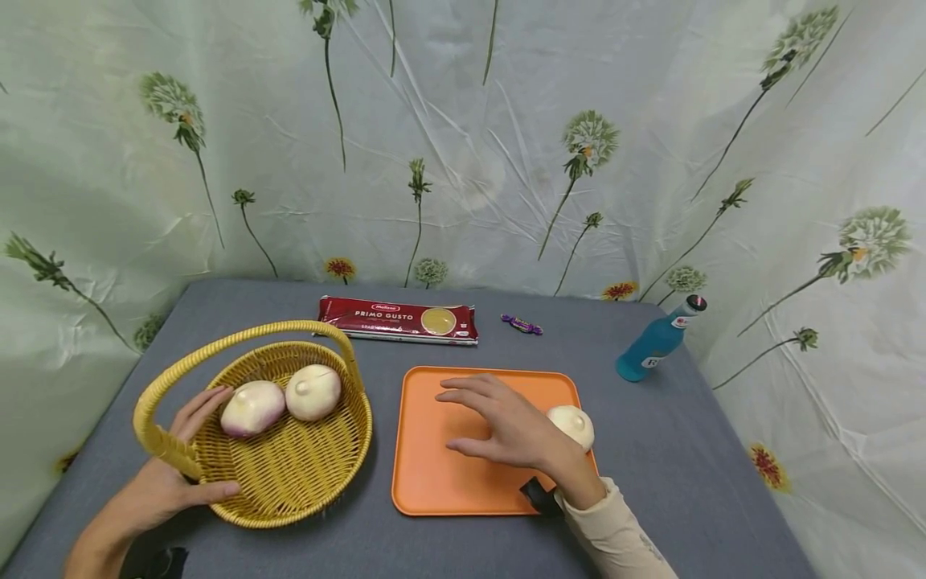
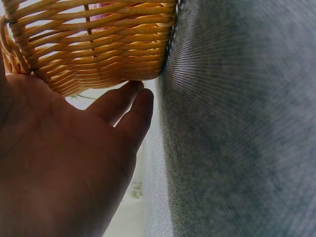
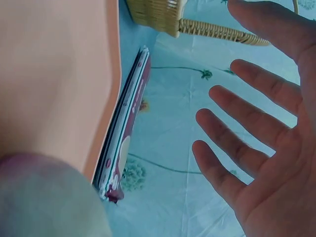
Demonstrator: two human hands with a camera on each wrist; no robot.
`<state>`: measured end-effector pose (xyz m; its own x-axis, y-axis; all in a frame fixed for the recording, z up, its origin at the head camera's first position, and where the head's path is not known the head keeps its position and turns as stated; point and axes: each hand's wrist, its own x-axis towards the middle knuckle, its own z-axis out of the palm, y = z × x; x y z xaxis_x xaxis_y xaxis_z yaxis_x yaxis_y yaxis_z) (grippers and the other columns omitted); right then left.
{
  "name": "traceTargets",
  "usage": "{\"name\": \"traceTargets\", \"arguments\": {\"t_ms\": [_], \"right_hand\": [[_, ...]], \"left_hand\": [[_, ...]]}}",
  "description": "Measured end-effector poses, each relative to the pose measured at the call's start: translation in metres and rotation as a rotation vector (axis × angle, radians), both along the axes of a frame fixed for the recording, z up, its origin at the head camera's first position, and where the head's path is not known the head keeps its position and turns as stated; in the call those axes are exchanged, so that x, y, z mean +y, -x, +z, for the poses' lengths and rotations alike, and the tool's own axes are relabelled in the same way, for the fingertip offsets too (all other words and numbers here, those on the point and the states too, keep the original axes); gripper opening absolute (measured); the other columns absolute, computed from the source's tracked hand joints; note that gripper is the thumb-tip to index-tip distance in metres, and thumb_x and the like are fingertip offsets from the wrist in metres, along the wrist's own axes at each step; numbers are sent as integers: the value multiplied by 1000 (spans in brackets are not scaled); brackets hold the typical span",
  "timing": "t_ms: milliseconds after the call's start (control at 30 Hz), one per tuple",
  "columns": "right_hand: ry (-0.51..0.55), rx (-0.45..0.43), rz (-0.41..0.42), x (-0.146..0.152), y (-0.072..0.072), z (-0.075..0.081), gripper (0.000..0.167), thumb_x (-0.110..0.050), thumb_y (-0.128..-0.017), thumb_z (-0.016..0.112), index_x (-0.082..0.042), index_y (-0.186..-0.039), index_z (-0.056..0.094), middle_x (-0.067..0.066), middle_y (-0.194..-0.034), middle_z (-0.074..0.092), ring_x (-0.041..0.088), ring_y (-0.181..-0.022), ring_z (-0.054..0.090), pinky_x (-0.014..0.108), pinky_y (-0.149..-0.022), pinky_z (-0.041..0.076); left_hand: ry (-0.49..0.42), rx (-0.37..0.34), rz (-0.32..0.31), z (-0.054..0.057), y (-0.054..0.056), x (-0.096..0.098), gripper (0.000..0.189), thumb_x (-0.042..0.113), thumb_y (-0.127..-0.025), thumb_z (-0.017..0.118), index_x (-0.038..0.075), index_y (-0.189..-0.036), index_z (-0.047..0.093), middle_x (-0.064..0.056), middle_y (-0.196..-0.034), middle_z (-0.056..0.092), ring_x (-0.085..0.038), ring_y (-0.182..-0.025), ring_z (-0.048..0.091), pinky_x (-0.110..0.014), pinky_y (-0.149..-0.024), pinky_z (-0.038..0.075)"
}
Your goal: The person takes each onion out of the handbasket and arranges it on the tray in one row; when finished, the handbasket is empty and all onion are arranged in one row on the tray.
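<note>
Left hand: at the lower left of the frame, it (image 1: 162, 474) holds the basket (image 1: 311, 466) by its left side, thumb over the near rim, fingers slightly bent against the weave.
Right hand: near the middle (image 1: 499, 418), fingers spread wide, above the orange tray (image 1: 427, 482), holding nothing.
Basket turnips: two, touching or nearly so, the purple-tinged turnip (image 1: 253, 408) left of the white turnip (image 1: 313, 392), toward the basket's far side.
Tray turnip: the third turnip (image 1: 575, 426) sits at the tray's right edge, just beside the right wrist.
Handling: light left-hand pressure should steady the basket; rounded turnips probably roll, so a full-palm grasp seems safer than fingertips, with the wrist clear of the tray turnip.
Farther right: blue bottle (image 1: 653, 347), upper right.
Back: red packet (image 1: 394, 319) and purple sweet (image 1: 522, 325), before the flowered cloth (image 1: 463, 209).
</note>
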<state>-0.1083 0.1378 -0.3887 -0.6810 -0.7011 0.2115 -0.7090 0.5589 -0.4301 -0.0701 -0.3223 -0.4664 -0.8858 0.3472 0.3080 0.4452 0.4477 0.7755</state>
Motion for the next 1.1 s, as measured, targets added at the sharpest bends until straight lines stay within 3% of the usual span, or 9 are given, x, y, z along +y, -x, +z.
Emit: {"name": "traceTargets", "arguments": {"t_ms": [333,800,1100], "right_hand": [[-3,-13,60,-17,0,2,51,-35,-93,72,-19,-139,58,-3,-149,51,17,-137,45,42,-110,41],[10,48,157,-39,2,-2,49,-38,-96,68,-19,-140,57,0,-146,53,16,-133,48,35,-109,42],[0,22,194,-53,3,-3,47,-35,-95,69,-18,-138,59,-1,-147,53,15,-131,49,32,-107,43]], "left_hand": [[10,-18,3,2,1,0,119,-6,-61,87,2,-159,20,-4,-162,10,4,-144,3,-3,-103,4],[3,-36,4,1,-1,-1,119,-7,-62,86,4,-159,19,-2,-163,9,6,-145,3,-3,-103,5],[-11,1,8,-1,0,-1,118,-6,-59,87,1,-158,23,-5,-162,13,2,-145,6,-4,-104,5]]}}
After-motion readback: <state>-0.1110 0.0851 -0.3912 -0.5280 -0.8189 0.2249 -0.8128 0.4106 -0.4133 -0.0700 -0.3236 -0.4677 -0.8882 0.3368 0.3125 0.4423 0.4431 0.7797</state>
